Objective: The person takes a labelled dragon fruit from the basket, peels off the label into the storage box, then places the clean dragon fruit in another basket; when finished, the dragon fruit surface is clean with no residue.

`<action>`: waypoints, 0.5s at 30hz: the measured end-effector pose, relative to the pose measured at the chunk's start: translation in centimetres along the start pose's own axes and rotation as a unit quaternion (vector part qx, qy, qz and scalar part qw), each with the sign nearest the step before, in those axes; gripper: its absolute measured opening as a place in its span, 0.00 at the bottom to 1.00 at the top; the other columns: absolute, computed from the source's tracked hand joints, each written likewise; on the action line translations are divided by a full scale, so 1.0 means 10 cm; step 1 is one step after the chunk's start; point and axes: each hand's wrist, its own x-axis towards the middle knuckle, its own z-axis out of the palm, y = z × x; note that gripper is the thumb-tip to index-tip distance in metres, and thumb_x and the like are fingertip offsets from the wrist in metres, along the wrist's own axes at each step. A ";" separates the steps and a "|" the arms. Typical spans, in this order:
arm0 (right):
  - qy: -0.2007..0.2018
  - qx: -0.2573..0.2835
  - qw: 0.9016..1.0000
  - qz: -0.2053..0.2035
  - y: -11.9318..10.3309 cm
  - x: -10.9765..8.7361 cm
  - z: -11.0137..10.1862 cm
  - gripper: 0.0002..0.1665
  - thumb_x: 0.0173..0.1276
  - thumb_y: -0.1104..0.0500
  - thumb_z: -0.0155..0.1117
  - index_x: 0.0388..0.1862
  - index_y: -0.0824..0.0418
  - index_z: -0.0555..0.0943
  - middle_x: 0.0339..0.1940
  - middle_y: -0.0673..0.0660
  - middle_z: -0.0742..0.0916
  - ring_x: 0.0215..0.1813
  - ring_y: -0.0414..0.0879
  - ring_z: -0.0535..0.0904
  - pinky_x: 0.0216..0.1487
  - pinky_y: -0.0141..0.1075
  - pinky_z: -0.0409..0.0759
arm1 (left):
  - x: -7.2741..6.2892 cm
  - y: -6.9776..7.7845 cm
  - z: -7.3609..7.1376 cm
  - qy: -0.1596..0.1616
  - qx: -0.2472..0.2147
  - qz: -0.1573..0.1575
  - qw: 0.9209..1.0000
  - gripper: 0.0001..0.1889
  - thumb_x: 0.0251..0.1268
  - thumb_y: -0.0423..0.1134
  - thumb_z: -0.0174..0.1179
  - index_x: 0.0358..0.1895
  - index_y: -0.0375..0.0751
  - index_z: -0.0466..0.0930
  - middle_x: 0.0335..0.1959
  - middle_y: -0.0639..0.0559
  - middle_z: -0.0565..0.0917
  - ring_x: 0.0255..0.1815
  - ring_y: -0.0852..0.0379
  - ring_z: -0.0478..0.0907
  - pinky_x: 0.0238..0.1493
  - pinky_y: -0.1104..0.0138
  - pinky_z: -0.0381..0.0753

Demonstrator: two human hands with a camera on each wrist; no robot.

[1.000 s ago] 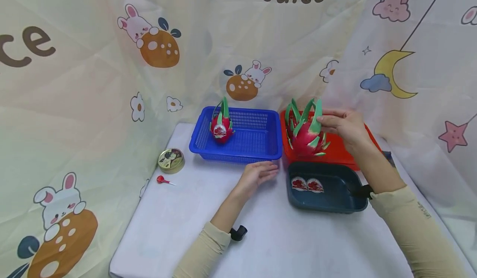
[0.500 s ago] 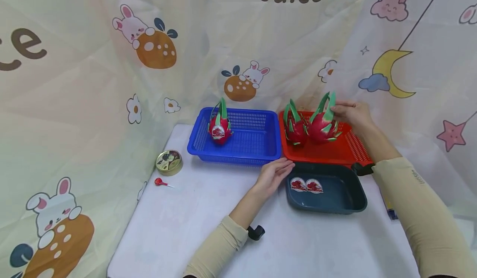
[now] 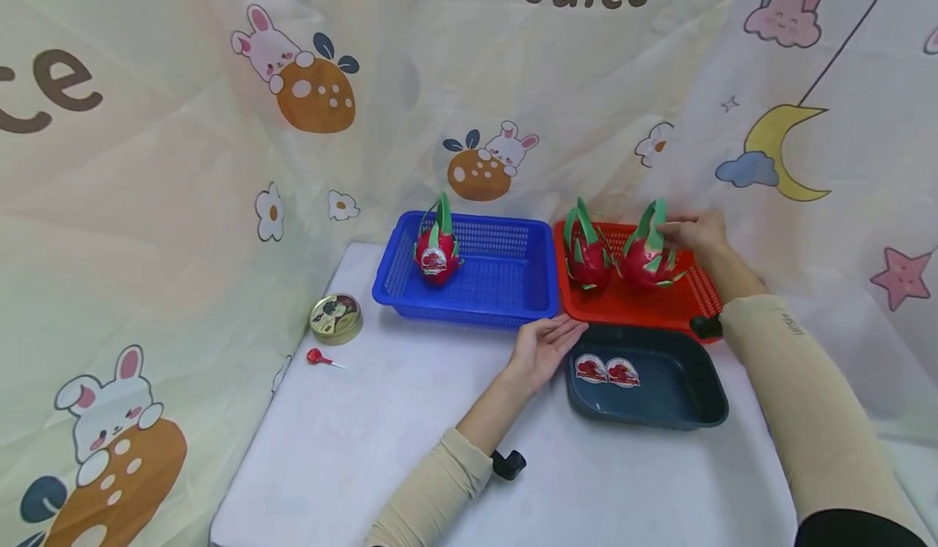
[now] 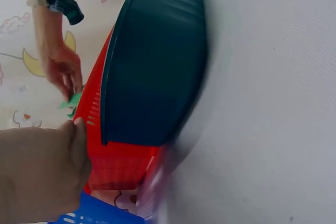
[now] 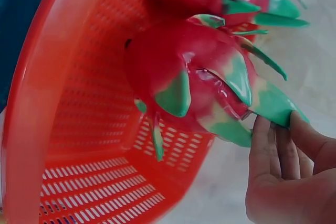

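Observation:
My right hand (image 3: 701,235) pinches a green leaf tip of a dragon fruit (image 3: 645,264) at the back of the red basket (image 3: 623,307). In the right wrist view, thumb and fingers meet on that leaf, and the red body (image 5: 168,77) lies low inside the basket. A second dragon fruit (image 3: 589,264) sits just to its left. My left hand (image 3: 541,350) is held with extended fingers at the basket's front left corner, palm partly up. The left wrist view shows this hand (image 4: 42,174) beside the red rim; whether it touches cannot be made out.
A dark tray (image 3: 670,388) with two round stickers (image 3: 623,373) stands in front of the red basket. The blue basket (image 3: 506,278) on the left holds a stickered dragon fruit (image 3: 432,246). Farther left are a round tin (image 3: 335,319) and a red lollipop (image 3: 315,356).
My right hand has carried the dragon fruit rightward, away from the other one, and lowered it into the red basket. My left hand has shifted right to the basket's front corner.

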 end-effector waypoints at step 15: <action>-0.004 -0.035 0.999 -0.029 0.16 0.21 0.21 0.27 0.78 0.63 0.62 0.72 0.70 0.74 0.50 0.54 0.86 0.43 0.38 0.87 0.53 0.34 0.87 | 0.04 -0.02 -0.10 -0.013 -0.001 -0.002 1.000 0.25 0.74 0.32 0.45 0.68 0.19 0.70 0.66 0.28 0.78 0.70 0.33 0.75 0.74 0.53 0.71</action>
